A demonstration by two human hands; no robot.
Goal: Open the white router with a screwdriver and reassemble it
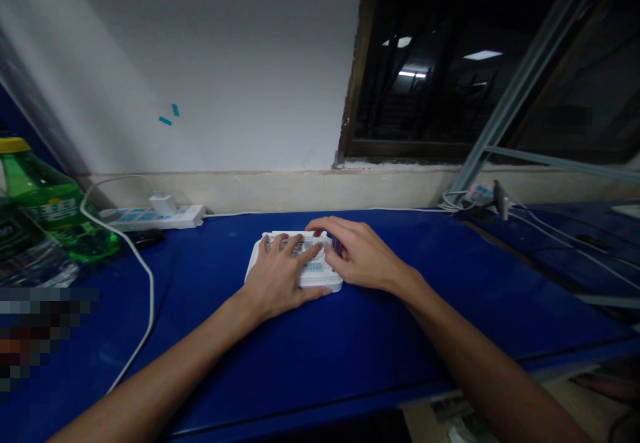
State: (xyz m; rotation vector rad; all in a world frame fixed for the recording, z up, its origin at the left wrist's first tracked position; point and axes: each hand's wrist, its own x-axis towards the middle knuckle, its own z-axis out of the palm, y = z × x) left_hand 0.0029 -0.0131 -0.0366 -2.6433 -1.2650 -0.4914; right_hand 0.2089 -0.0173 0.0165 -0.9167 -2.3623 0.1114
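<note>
A white flat device [315, 275] with a grid of small parts on top lies on the blue table [350, 336], near the middle. My left hand [280, 273] rests flat on its left half, fingers stretched over the top. My right hand [357, 253] lies over its right edge, fingers curled toward the device's far side and touching it. What the right fingertips press or hold is hidden.
A white power strip [150, 216] with a plugged charger lies at the back left; its white cable [145, 283] runs toward me. Green bottles [50, 209] stand at the far left. More cables and a second strip [480, 196] lie back right. A dark window is above.
</note>
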